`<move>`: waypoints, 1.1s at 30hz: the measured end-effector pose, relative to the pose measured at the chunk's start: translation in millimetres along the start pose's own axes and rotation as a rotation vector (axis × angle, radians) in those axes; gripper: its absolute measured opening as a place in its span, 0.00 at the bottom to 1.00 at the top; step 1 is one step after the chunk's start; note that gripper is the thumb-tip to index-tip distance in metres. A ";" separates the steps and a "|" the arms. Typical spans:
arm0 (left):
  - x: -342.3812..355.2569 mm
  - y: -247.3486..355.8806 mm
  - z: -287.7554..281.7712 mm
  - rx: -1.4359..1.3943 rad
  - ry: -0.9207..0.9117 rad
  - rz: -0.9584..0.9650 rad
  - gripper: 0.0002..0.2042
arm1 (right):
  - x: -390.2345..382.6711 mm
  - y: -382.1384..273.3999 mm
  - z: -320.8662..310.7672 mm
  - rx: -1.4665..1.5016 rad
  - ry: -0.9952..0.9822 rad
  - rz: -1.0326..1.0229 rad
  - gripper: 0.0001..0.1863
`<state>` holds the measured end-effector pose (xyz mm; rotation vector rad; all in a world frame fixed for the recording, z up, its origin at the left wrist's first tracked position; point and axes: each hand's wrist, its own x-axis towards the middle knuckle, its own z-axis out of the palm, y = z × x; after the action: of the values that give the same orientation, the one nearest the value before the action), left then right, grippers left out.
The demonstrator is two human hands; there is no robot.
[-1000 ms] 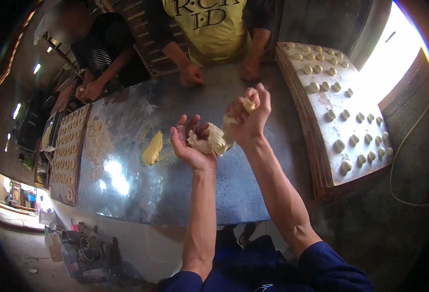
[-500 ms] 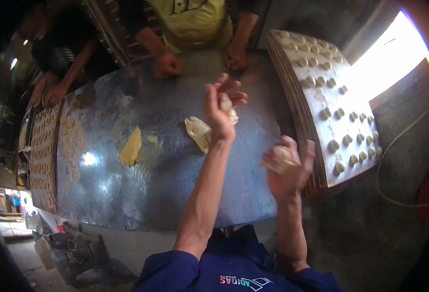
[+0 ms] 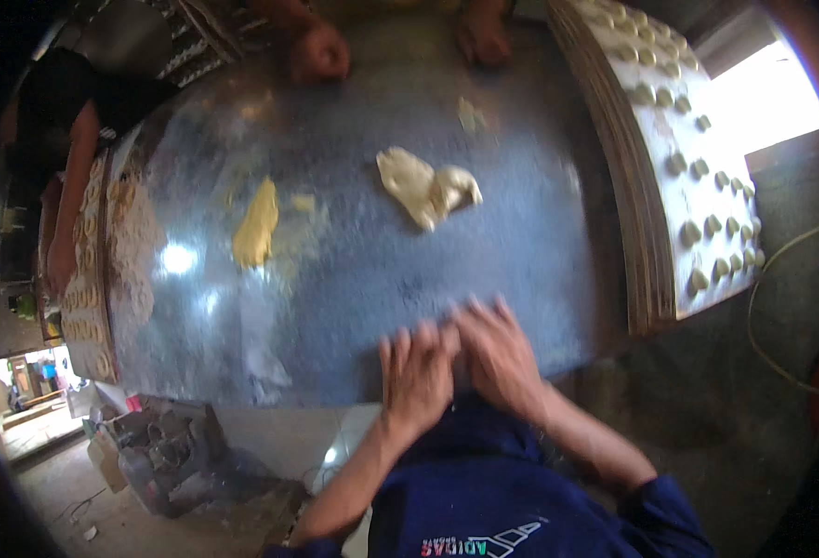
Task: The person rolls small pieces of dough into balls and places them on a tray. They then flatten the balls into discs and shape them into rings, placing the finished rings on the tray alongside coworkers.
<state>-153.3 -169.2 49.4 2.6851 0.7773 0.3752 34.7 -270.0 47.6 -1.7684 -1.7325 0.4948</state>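
My left hand [image 3: 417,370] and my right hand [image 3: 498,353] rest side by side at the near edge of the metal tabletop [image 3: 326,307], fingers apart and slightly bent, with no dough visible in them. A lumpy piece of pale dough [image 3: 419,186] lies beyond them near the middle of the table. To its left is a long yellow smear or lump of soft dough [image 3: 254,223], beside smaller yellowish traces. A small pale scrap [image 3: 473,117] sits farther back.
At right, stacked wooden boards [image 3: 619,167] hold several small dough balls. A board at left [image 3: 103,358] holds several ring-shaped pieces. Two co-workers are across and left; their hands [image 3: 318,51] show at the far edge. Machinery [image 3: 163,451] stands on the floor below left.
Both my hands have let go of the pale dough, which now lies on the table, and have moved back toward me to the near edge. My view of the table has shifted.
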 end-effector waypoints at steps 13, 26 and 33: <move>32.5 -53.2 -29.3 0.132 -0.192 0.033 0.02 | 40.0 41.7 -31.7 -0.220 0.161 0.145 0.19; 51.2 -87.1 -11.2 0.097 0.057 0.062 0.02 | 68.0 69.8 -18.7 -0.110 0.535 0.301 0.15; 65.3 -64.0 -17.6 -0.163 0.151 -0.106 0.21 | 39.7 -6.8 7.4 0.067 0.669 0.305 0.17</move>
<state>-135.8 -77.8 52.1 2.4750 0.8872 0.5933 27.8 -229.9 52.3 -1.8716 -0.9833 0.0545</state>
